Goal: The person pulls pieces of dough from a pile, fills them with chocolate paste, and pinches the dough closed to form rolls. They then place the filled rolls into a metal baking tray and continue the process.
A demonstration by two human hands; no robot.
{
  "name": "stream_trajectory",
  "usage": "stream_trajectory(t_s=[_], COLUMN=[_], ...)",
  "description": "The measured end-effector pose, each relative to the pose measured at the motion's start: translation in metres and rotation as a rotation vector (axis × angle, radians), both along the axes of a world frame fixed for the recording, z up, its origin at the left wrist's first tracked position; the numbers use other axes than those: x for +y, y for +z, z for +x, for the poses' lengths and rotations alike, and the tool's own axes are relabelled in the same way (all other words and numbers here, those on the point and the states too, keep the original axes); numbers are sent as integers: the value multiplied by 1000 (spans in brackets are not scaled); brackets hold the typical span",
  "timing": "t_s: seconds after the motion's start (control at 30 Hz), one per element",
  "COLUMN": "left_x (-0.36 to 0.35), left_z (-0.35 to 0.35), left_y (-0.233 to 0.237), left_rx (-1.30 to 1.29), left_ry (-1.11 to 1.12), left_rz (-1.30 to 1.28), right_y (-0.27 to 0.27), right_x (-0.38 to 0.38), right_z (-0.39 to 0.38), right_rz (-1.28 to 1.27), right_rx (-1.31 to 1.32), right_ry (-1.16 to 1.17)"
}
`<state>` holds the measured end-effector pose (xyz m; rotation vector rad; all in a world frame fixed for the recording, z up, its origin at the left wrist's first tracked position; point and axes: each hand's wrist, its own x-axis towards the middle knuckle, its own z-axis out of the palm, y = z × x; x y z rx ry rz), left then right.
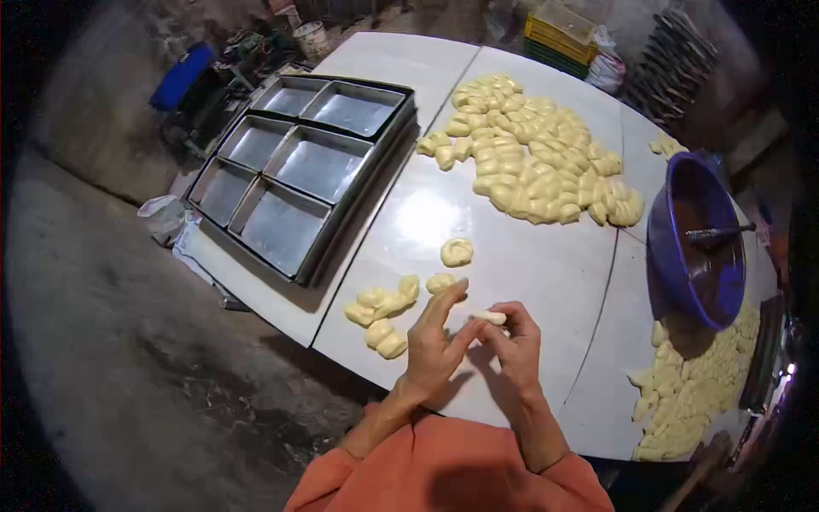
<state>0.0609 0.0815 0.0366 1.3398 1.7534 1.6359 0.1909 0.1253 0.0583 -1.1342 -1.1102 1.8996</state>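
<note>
Both my hands meet over the near edge of the white table (529,264). My right hand (515,341) pinches a small pale dough piece (491,317) between thumb and fingertips. My left hand (435,346) touches the same piece with its thumb and fingers, the index finger stretched toward a shaped dough knot (441,282). Several shaped dough pieces (381,309) lie just left of my hands. Another single knot (456,252) sits farther out.
A large heap of cut dough pieces (537,162) covers the table's far side. A metal tray with several empty compartments (294,166) lies at the left. A blue bowl (693,243) holding a utensil stands at the right, with more dough (687,384) below it. Yellow crates (559,38) stand beyond.
</note>
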Motion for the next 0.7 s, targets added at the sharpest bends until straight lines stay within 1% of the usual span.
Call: stream_trajectory(t_s=[0.03, 0.07, 0.17, 0.2, 0.3, 0.33, 0.43, 0.47, 0.5, 0.53, 0.57, 0.6, 0.63, 0.67, 0.7], left_x=[7, 9, 23, 28, 41, 40, 36, 33, 30, 26, 22, 18, 16, 16, 9], left_z=[6, 8, 28, 29, 51, 54, 59, 57, 56, 45, 37, 29, 21, 17, 6], left_y=[1, -2, -14, -19, -23, -29, -37, -37, -37, -20, -17, -12, 2, 6, -20], left_rx=[90, 132, 47, 62, -132, -162, -487, -590, -690, -500, -452, -409, -315, -420, -434], left_ry=[73, 8, -151, -160, -154, -206, -434, -495, -545, -553, -545, -508, -475, -383, -308], left_rz=[172, 203, 388, 411, 363, 272, 61, -27, -119, -189, -229, -266, -310, -372, -295], right_y=[4, 5, 9, 15, 15, 9, 21, 27, 43, 39, 35, 41, 46, 62, 65], right_x=[1, 3, 4, 10, 22, 28, 47, 56, 70, 91, 112, 137, 161, 182, 205], right_z=[-2, -2, -1, 6, 16, 23, 40, 50, 64, 82, 101, 134, 163, 182, 199], right_rz=[-74, -80, -198, -160, -252, -196, -169, -165, -62, 74, 211, 409, 467, 517, 603], right_rx=[59, 142, 439, 504, 556, 514, 425, 425, 310, 304, 284, 3, 32, -150, -306], right_ry=[-22, -19, -75, -5, -32, 25, 78, 33, -59, -174, -289, -345, -346, -471, -553])
